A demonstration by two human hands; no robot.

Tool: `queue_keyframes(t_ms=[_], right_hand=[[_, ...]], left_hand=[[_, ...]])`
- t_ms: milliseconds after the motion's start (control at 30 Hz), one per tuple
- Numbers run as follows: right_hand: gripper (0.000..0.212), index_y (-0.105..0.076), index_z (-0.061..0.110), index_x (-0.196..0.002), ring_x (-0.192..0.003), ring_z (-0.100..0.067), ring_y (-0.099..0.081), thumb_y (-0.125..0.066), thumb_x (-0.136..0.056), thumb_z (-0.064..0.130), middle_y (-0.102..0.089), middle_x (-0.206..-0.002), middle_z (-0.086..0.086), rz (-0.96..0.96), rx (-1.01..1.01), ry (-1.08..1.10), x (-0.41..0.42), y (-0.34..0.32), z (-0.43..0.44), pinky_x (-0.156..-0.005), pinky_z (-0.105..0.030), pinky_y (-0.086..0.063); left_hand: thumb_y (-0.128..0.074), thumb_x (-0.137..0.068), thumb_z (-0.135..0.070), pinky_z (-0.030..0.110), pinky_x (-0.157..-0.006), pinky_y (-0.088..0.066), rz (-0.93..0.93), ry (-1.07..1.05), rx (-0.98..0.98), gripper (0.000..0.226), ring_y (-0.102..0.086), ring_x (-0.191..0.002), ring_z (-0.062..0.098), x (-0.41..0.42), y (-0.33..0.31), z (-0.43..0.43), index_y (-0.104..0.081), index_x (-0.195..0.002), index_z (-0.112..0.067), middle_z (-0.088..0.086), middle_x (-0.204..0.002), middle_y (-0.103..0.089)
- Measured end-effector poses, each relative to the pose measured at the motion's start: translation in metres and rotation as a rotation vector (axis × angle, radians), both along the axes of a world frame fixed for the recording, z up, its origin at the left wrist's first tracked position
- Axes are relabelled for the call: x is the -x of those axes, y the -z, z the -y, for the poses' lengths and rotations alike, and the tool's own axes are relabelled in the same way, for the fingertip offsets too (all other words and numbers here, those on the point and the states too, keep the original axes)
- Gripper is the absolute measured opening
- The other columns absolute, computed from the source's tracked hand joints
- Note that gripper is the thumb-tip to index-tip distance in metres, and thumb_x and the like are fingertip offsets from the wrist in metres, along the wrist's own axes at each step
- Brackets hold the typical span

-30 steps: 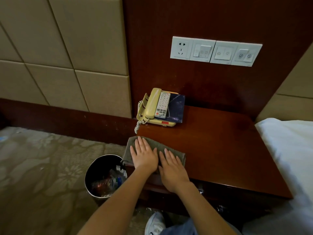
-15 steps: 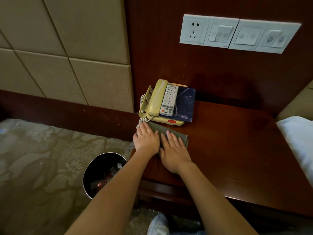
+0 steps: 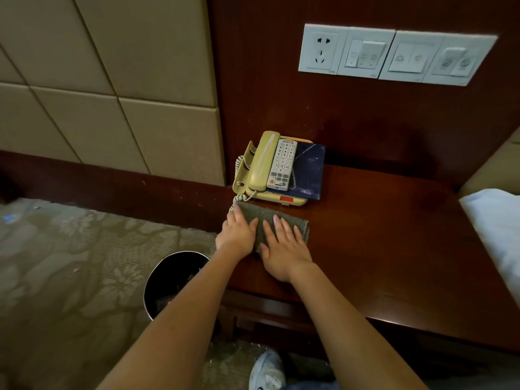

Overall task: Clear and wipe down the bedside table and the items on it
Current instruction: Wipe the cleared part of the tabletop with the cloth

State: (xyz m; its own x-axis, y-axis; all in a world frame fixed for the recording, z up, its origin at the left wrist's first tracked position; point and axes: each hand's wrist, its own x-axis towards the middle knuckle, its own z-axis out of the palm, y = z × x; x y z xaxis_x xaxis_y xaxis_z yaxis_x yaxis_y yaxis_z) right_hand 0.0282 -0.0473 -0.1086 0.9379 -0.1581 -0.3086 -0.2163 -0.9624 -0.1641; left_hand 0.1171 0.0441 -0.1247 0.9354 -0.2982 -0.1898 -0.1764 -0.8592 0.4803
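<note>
Both palms covered most of a folded grey-green cloth (image 3: 301,228): left hand (image 3: 237,233) fingers together, right hand (image 3: 284,249) fingers slightly spread. Beyond the fingertips, the keypad of a cream plastic telephone (image 3: 261,164) was hidden.

Phone (image 3: 263,170) blocks ahead; tabletop (image 3: 394,235) open rightward.

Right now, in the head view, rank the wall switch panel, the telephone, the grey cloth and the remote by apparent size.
1. Wall switch panel, widest by far.
2. Telephone.
3. Grey cloth, partly under the left hand and right hand, so unsure against the telephone.
4. Remote, clearly smallest.
</note>
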Motion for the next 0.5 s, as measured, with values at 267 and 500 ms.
queue_keyframes(t_ms=[267, 500], right_hand=[[0.057, 0.011, 0.021, -0.152, -0.144, -0.019, 0.022, -0.014, -0.103, 0.038, 0.023, -0.157, -0.005, -0.011, -0.014, -0.060, 0.026, 0.000, -0.044, -0.116, -0.040, 0.013], [0.057, 0.010, 0.022, -0.152, -0.145, -0.019, 0.021, -0.018, -0.104, 0.036, 0.022, -0.158, -0.005, 0.007, 0.019, -0.132, 0.056, 0.001, -0.069, -0.116, -0.040, 0.013]], left_hand=[[-0.038, -0.101, -0.036, 0.036, -0.090, -0.044, -0.322, -0.187, 0.348, 0.044, -0.056, -0.111, 0.032, 0.023, 0.014, -0.049, -0.047, -0.126, -0.001, 0.018, -0.123, -0.057], [-0.033, -0.103, -0.031, 0.035, -0.088, -0.045, -0.358, -0.358, 0.532, 0.041, -0.060, -0.098, 0.031, 0.078, 0.017, -0.078, -0.055, -0.117, 0.001, 0.020, -0.104, -0.063]])
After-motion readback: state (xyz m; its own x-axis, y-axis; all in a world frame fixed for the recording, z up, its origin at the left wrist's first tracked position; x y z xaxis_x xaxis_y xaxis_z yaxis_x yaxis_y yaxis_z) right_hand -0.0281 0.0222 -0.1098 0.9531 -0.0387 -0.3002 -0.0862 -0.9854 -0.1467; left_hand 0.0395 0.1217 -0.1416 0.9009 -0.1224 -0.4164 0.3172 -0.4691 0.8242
